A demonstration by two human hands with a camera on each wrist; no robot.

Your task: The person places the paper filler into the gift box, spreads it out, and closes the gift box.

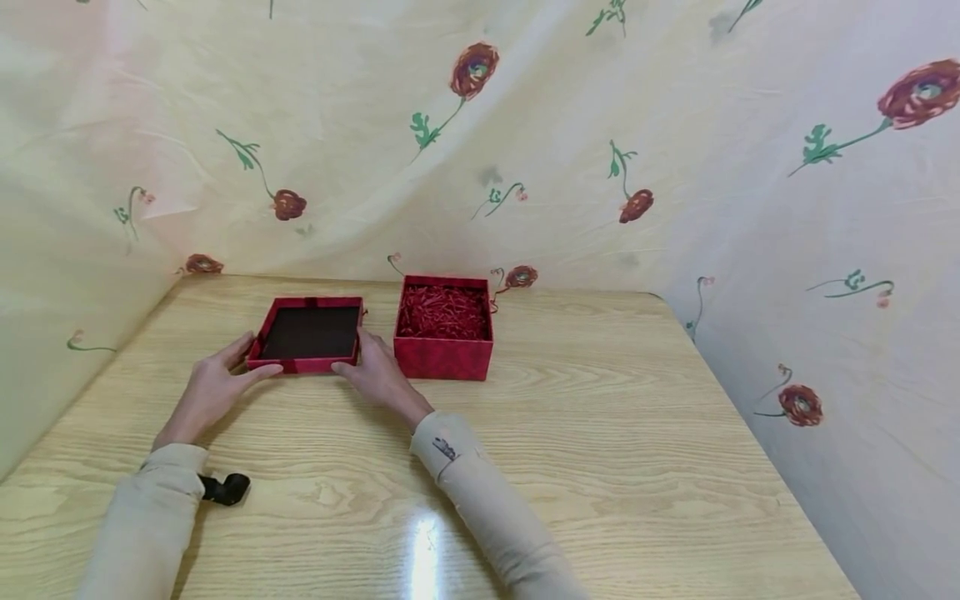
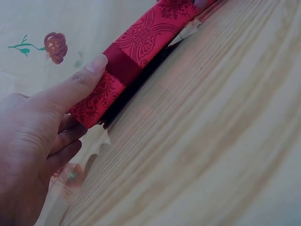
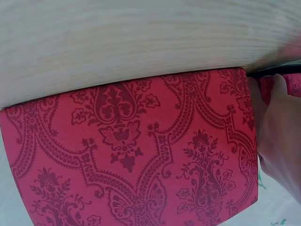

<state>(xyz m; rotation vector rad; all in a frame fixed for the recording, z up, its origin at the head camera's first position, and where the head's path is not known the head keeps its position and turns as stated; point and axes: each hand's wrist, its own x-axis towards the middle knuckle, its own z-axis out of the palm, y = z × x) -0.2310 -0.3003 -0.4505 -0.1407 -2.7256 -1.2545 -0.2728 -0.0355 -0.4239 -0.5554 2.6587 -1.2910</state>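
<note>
A shallow red box lid (image 1: 307,365), black inside and with its hollow side up, is at the left back of the table. My left hand (image 1: 213,387) holds its left end, thumb along the near side. At the right end my right hand (image 1: 381,379) grips it, thumb also on the near wall. In the left wrist view the patterned lid side (image 2: 146,33) has a dark ribbon band and a dark gap or shadow beneath it. Just right of my right hand stands a deep red box (image 1: 442,358) filled with red shredded paper (image 1: 444,312).
A wooden table (image 1: 600,467) extends to the right and front. Flower-printed cloth (image 1: 360,167) hangs behind it and along both sides. A black object (image 1: 227,489) juts out by my left sleeve. The box's patterned wall (image 3: 136,150) fills much of the right wrist view.
</note>
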